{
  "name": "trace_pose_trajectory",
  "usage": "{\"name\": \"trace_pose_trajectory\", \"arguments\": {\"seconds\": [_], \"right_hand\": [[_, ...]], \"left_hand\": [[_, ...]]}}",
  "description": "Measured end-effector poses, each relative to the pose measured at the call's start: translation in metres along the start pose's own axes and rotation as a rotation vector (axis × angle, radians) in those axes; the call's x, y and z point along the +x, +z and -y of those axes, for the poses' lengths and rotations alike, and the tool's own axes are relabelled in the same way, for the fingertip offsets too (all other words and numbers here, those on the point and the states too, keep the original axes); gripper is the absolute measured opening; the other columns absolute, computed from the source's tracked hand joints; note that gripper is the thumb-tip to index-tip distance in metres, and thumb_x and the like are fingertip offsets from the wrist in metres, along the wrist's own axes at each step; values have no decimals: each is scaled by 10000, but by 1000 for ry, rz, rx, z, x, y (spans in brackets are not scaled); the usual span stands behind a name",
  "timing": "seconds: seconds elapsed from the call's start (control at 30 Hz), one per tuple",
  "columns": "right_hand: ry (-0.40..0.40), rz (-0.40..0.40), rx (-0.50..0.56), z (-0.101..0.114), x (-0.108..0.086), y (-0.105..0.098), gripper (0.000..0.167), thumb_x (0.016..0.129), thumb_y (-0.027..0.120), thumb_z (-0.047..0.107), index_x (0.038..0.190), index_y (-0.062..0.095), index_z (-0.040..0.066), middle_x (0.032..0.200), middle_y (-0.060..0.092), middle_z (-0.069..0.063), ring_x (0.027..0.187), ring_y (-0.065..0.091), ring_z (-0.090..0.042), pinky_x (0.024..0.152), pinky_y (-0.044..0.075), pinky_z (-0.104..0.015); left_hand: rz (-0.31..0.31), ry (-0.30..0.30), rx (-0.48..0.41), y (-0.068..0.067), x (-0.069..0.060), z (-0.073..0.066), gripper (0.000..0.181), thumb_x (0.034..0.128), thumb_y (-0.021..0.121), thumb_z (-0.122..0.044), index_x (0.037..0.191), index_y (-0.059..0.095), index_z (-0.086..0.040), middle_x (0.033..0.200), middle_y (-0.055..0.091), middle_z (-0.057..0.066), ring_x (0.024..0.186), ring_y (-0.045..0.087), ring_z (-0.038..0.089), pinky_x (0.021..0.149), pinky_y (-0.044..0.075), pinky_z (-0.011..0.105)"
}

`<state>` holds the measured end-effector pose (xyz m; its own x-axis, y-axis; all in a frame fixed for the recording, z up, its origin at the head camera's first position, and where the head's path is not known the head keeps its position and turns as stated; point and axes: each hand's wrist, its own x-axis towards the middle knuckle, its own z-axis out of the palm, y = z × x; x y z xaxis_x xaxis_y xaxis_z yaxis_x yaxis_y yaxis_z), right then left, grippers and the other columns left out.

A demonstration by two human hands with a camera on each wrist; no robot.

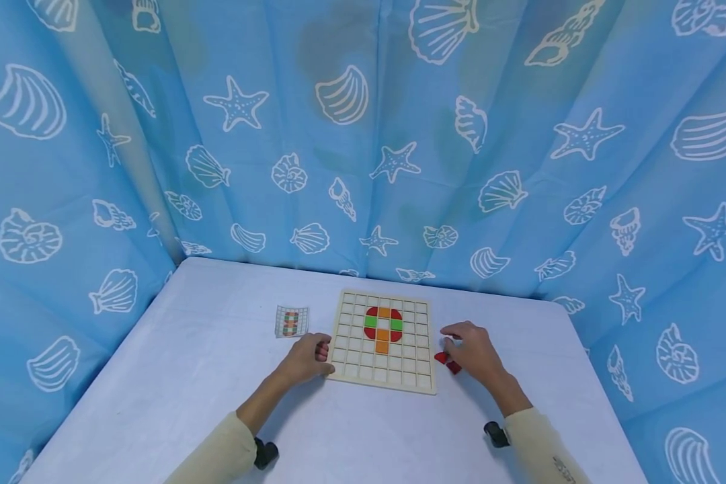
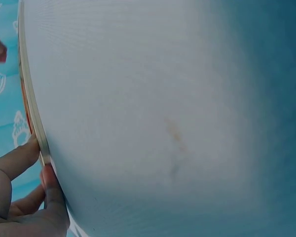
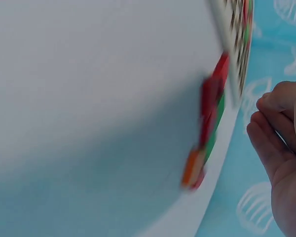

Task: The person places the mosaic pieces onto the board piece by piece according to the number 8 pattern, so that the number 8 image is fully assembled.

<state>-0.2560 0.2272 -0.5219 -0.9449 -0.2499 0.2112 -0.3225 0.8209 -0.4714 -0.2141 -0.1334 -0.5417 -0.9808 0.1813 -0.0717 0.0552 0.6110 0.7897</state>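
"Fingers (image 2: 49,177) of the left hand (image 1: 304,357) pinch the wooden grid board (image 1: 357,356) on the desk (image 1: 230,299), at its left edge."

"And the right hand (image 1: 474,349)?"

"Its fingers are loosely bent and parted, near the red pieces (image 1: 454,368) beside the board."

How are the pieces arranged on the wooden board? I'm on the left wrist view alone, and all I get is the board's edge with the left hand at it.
Observer: The head view shows red, green and orange pieces on the gridded board: a ring around one bare square, with a single orange piece extending below it.
Operator: Is anything lying to the left of the board?
Observer: Yes, a small card printed with a grid and a coloured pattern lies on the table there.
Operator: And are any pieces off the board?
Observer: Yes, the right wrist view shows loose red, green and orange pieces beside the board.
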Motion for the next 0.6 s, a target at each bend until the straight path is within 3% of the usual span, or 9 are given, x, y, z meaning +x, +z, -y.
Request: {"name": "trace_pose_trajectory", "arguments": {"seconds": [0.27,0.6], "right_hand": [[92,-22,0,-49,-23,-17,262,862,730,105,1101,697,5,1051,667,-152,962,616,-303,798,550,-443],[98,-59,-22,-65,-24,-6,238,858,744,101,1067,702,-5,1010,679,-137,935,615,-285,811,545,-439]], "left_hand": [[0,-3,2,0,-1,-1,640,728,837,-39,1285,545,75,939,528,45,839,522,168,779,463,354],[1,33,-11,0,1,1,615,725,833,-16,1261,553,94,914,537,40,811,520,154,737,464,332]]}}
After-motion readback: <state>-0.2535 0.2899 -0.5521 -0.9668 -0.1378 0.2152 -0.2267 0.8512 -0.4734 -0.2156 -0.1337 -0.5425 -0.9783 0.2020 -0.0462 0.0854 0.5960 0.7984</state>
